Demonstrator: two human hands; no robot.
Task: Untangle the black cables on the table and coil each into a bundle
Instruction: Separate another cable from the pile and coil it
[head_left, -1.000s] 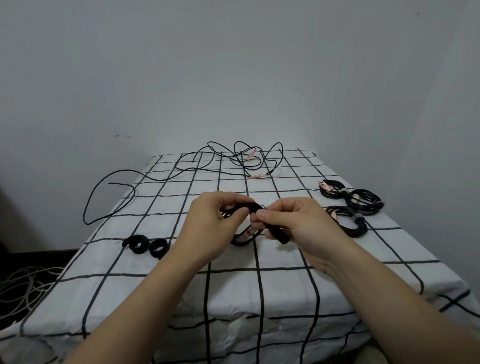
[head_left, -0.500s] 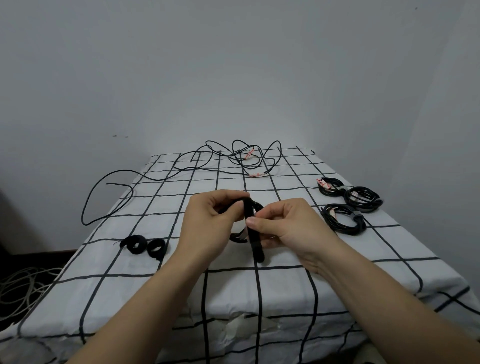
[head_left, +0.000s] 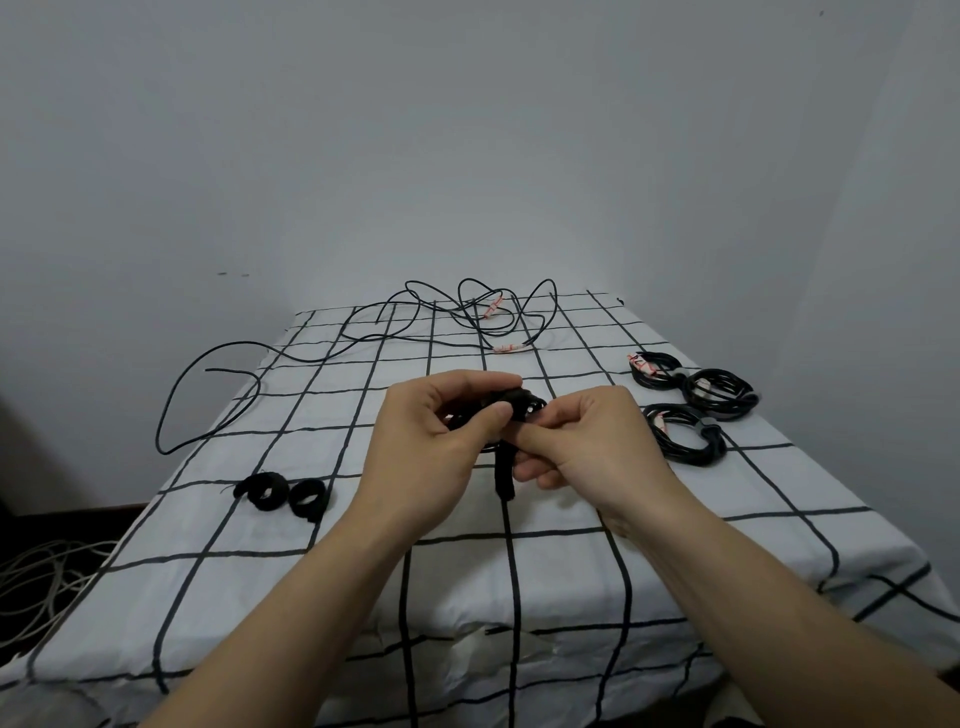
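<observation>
**Head view: strap may slip, coil may spring open**

Above the middle of the surface (head_left: 675, 519), the left hand (head_left: 415, 452) grips a small coiled cable (head_left: 527, 405) in curled fingers (head_left: 467, 383). The right hand (head_left: 592, 447) pinches a black strap (head_left: 503, 474) hanging below it. If either grip eases before the strap closes, the loops could spring apart. Another cable (head_left: 511, 347) lies tangled at the far edge.

Head-worn camera looks forward and down, close over the table (head_left: 779, 525).
</observation>
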